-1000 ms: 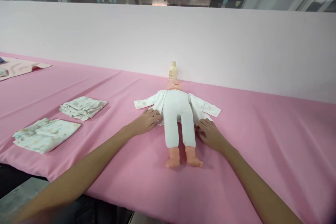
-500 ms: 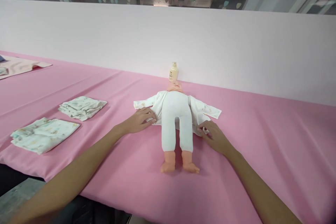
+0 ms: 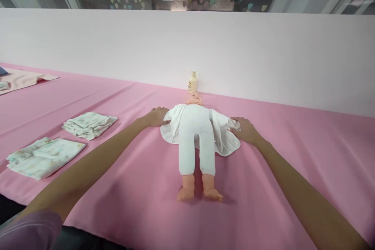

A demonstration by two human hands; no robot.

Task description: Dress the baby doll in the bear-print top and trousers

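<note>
A baby doll in white leggings lies on its back on the pink table, bare feet towards me. An open white jacket is spread under it. My left hand rests at the doll's left shoulder, fingers curled on the jacket's bunched left sleeve. My right hand is at the other side, fingers closed over the gathered right sleeve. Both sleeves are drawn in close to the body and are mostly hidden under my hands.
A cream pump bottle stands behind the doll's head against the white partition. Two folded patterned cloths lie to the left. A pale pink cloth lies at the far left.
Both hands moved up from the jacket's lower edges beside the doll's hips to the sleeves. The sleeves, spread out before, are now pulled in towards the doll's body.
</note>
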